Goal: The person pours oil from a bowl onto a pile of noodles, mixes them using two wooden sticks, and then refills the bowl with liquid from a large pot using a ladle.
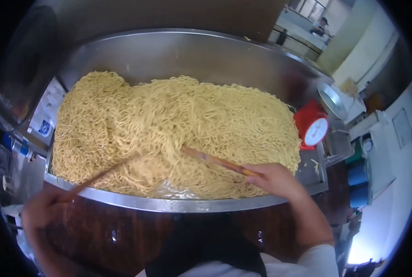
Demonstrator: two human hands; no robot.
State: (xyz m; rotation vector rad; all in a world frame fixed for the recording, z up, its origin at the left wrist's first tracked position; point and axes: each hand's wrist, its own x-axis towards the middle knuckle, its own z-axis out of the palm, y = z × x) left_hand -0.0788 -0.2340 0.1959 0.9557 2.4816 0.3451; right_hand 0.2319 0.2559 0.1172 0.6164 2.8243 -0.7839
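Observation:
A large heap of yellow noodles (233,120) fills most of a wide metal tray (169,204). My right hand (277,181) is closed around a wooden stick (217,161), whose far end goes into the noodles near the middle. At the lower left, my left hand (42,207) grips a second wooden stick (100,176); both are smeared by motion. The tip of that stick meets the noodles left of centre. Between the two sticks some strands look lifted and blurred. A patch of bare metal shows at the tray's front.
A red dial scale (309,124) with a metal pan (332,100) stands at the tray's right end. Blue bins (358,184) are farther right. The tray's raised back wall (164,53) rises behind the noodles. A person (321,27) is in the far background.

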